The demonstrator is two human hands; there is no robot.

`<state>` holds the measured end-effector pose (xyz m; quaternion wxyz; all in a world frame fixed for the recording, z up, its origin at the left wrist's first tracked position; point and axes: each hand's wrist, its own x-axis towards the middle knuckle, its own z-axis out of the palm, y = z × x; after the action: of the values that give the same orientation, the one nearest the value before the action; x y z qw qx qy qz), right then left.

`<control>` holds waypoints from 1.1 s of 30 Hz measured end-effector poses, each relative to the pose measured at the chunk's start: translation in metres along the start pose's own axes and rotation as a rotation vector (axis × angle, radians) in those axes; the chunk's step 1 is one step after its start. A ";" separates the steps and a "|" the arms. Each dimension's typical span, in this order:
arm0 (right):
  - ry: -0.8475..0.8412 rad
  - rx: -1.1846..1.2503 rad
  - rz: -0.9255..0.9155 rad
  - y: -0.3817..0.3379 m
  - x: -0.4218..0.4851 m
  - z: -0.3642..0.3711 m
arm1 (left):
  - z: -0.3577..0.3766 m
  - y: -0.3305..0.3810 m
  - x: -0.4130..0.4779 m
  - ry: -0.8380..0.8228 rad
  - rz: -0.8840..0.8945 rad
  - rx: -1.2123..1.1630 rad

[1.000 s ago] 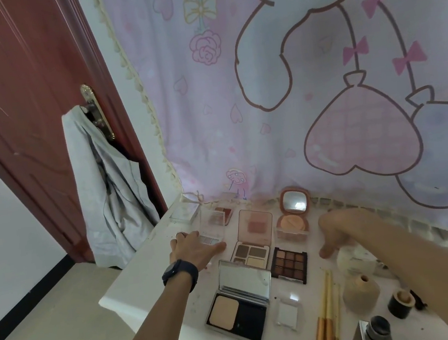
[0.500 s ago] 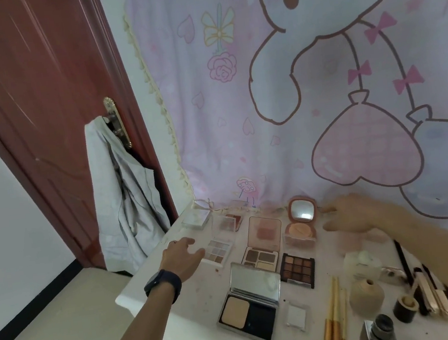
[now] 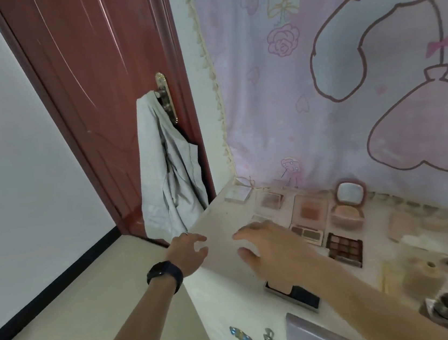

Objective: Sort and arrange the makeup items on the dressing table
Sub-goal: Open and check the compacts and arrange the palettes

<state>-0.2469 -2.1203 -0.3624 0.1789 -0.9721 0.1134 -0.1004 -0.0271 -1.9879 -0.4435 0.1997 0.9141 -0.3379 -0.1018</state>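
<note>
My left hand (image 3: pixel 189 251) is at the corner edge of the dressing table (image 3: pixel 223 220), fingers loosely spread and holding nothing. My right hand (image 3: pixel 272 247) is just beside it, fingers wide and empty too. Beyond my right knuckles lie a blush palette (image 3: pixel 309 211) and a dark eyeshadow palette (image 3: pixel 344 248). A black compact (image 3: pixel 303 294) sits under my right wrist.

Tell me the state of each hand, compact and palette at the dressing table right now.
Left hand: open, holding nothing.
Right hand: open, holding nothing.
Round compact: lid up, mirror showing.
Dark eyeshadow palette: flat, pans showing.
Black powder compact: partly hidden, lid unclear.
Grey garment: hanging from door handle.
</note>
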 end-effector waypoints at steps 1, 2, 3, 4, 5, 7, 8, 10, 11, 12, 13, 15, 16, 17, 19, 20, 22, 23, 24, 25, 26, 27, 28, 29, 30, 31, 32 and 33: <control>-0.041 -0.003 0.013 -0.004 0.006 0.020 | 0.001 -0.005 -0.002 -0.011 0.008 0.006; -0.081 -0.006 0.035 -0.007 0.012 0.040 | 0.002 -0.009 -0.004 -0.016 0.019 0.003; -0.116 -0.011 0.054 -0.010 0.018 0.057 | 0.003 -0.014 -0.006 -0.016 0.032 -0.006; -0.142 -0.012 0.074 -0.012 0.024 0.073 | 0.003 -0.017 -0.006 -0.013 0.046 -0.016; -0.154 -0.007 0.091 -0.013 0.030 0.087 | 0.002 -0.020 -0.004 -0.009 0.058 -0.023; -0.165 -0.009 0.108 -0.014 0.042 0.109 | -0.001 -0.024 0.001 0.002 0.072 -0.043; -0.170 -0.028 0.106 -0.013 0.046 0.117 | -0.002 -0.026 0.004 0.011 0.076 -0.054; -0.162 -0.061 0.101 -0.012 0.055 0.130 | -0.007 -0.029 0.014 0.025 0.089 -0.052; -0.153 -0.077 0.098 -0.011 0.058 0.135 | -0.010 -0.031 0.021 0.033 0.093 -0.042; -0.144 -0.091 0.098 -0.011 0.061 0.139 | -0.013 -0.032 0.028 0.043 0.097 -0.027; -0.136 -0.102 0.099 -0.011 0.063 0.144 | -0.015 -0.032 0.037 0.052 0.103 -0.008; -0.125 -0.114 0.102 -0.011 0.064 0.152 | -0.018 -0.027 0.054 0.056 0.122 0.018; -0.126 -0.118 0.100 -0.010 0.064 0.155 | -0.017 -0.023 0.063 0.050 0.134 0.020; -0.134 -0.123 0.095 -0.009 0.064 0.156 | -0.016 -0.017 0.072 0.042 0.149 0.019; -0.153 -0.126 0.086 -0.007 0.064 0.157 | -0.010 -0.002 0.090 0.018 0.189 0.009; -0.155 -0.125 0.082 -0.006 0.064 0.157 | -0.006 0.005 0.098 0.001 0.210 0.007; -0.163 -0.117 0.079 -0.006 0.063 0.156 | 0.000 0.020 0.113 -0.048 0.254 0.028; -0.172 -0.112 0.080 -0.007 0.063 0.155 | 0.003 0.026 0.121 -0.077 0.270 0.055; -0.174 -0.110 0.080 -0.007 0.063 0.155 | 0.005 0.032 0.128 -0.102 0.279 0.093; -0.174 -0.109 0.079 -0.007 0.063 0.155 | 0.007 0.036 0.134 -0.123 0.288 0.142; -0.176 -0.106 0.079 -0.006 0.063 0.154 | 0.009 0.040 0.140 -0.142 0.301 0.197; -0.181 -0.101 0.079 -0.006 0.064 0.153 | 0.010 0.043 0.144 -0.158 0.314 0.257; -0.190 -0.098 0.079 -0.006 0.064 0.152 | 0.011 0.045 0.148 -0.177 0.321 0.316; -0.200 -0.098 0.079 -0.006 0.065 0.152 | 0.010 0.046 0.151 -0.198 0.319 0.361; -0.206 -0.099 0.079 -0.006 0.065 0.151 | 0.009 0.046 0.152 -0.211 0.312 0.379; -0.207 -0.098 0.080 -0.006 0.065 0.151 | 0.007 0.045 0.153 -0.209 0.305 0.369; -0.205 -0.093 0.083 -0.006 0.065 0.151 | 0.005 0.043 0.153 -0.194 0.306 0.339; -0.204 -0.085 0.087 -0.006 0.065 0.150 | 0.003 0.041 0.152 -0.172 0.312 0.300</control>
<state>-0.1486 -2.0821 -0.4878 0.1523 -0.9782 0.1407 0.0119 0.0622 -2.1168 -0.4364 0.0453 0.8581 -0.5025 -0.0959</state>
